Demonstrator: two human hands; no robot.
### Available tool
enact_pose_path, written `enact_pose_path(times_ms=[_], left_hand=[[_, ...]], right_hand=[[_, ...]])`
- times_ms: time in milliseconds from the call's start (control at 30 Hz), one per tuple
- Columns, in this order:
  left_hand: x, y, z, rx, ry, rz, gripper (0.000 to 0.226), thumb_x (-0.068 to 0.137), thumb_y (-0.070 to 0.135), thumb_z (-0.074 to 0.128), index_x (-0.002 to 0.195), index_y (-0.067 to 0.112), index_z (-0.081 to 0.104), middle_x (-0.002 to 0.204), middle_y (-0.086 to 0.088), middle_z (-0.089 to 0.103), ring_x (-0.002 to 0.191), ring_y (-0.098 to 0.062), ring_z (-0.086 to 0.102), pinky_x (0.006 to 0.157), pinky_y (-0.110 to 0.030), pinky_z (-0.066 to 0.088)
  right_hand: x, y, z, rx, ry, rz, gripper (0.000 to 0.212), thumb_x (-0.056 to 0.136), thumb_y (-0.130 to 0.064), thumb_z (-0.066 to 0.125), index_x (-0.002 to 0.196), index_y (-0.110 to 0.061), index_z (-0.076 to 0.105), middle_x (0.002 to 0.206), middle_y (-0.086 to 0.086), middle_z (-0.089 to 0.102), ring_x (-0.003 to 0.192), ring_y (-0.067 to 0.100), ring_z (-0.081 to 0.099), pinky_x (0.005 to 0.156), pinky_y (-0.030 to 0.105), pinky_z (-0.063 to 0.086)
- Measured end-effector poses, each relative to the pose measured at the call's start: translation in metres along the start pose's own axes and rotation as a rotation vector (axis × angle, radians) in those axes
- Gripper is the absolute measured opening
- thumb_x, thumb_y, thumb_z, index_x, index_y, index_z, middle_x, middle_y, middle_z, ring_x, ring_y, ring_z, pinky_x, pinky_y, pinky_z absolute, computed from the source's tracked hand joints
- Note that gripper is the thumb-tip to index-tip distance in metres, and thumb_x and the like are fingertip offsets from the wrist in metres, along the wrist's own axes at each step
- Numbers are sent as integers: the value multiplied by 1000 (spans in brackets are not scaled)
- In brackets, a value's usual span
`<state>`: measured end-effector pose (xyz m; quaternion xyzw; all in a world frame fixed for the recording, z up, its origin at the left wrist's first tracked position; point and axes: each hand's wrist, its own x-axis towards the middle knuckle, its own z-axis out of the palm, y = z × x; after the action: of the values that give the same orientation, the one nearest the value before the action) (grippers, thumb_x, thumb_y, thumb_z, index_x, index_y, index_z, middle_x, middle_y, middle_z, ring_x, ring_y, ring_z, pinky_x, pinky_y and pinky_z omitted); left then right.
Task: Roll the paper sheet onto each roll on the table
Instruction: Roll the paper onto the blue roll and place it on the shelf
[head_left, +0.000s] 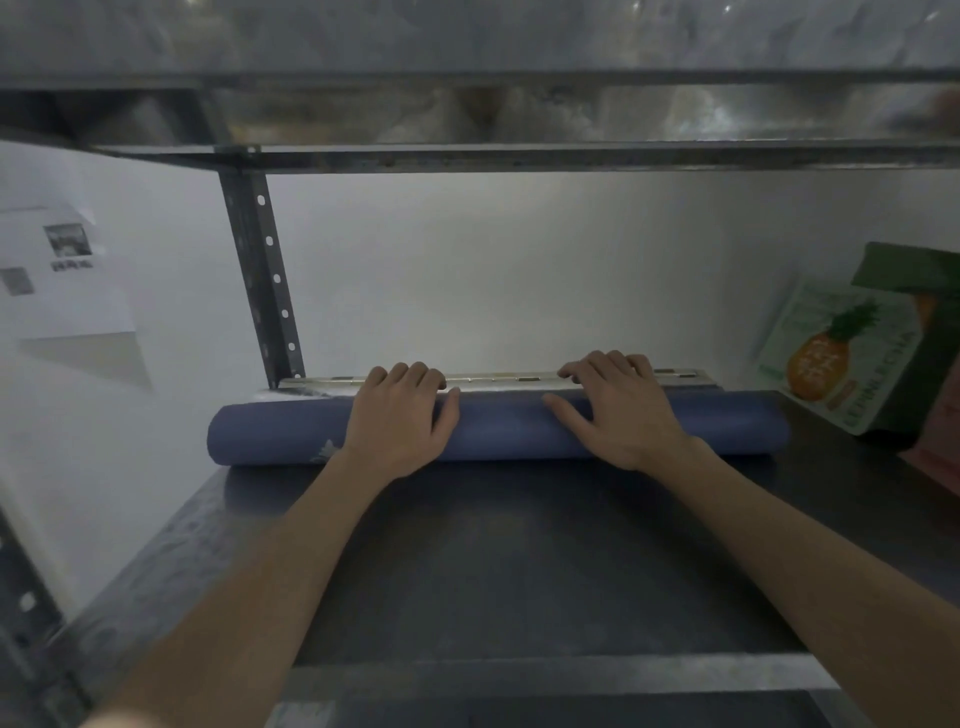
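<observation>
A blue paper roll (498, 426) lies crosswise at the back of the dark shelf surface (519, 561), close to the white wall. My left hand (400, 415) lies over the roll left of its middle, fingers curved over the top and thumb on the near side. My right hand (618, 410) lies over it right of the middle in the same way. Both palms press down on the roll. No loose paper sheet shows in front of the roll. A small pale mark sits on the roll near my left wrist.
A long metal hinge strip (498, 378) runs behind the roll at the wall. A perforated metal post (262, 280) stands at the back left. Green pineapple boxes (852, 358) lean at the right. An upper shelf rail (519, 156) crosses overhead.
</observation>
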<state>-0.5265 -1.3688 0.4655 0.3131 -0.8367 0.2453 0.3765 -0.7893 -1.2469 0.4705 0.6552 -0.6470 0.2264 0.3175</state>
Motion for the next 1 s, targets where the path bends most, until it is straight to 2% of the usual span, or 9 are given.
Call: enact_pose_path(times_ms=[567,1000], left_hand=[[2,7,-12,2,88,22,42,97,34,41,87,7,71,81,-7,70,68,-29,61,68,-38,41],[-3,7,-21,14,39,16,43,97,37,41,87,7,70,82,-7,69,70,-29,61,68,-38,43]], right_hand=[[-1,-7,-5,-15,61,12,58,99,-60,38,110,-13,71,104,8,70,94,32,63,89,45,44],[-3,-10,-11,-15,43,23,62,98,-62,35,110,-13,71,105,8,70,96,33,63,90,45,42]])
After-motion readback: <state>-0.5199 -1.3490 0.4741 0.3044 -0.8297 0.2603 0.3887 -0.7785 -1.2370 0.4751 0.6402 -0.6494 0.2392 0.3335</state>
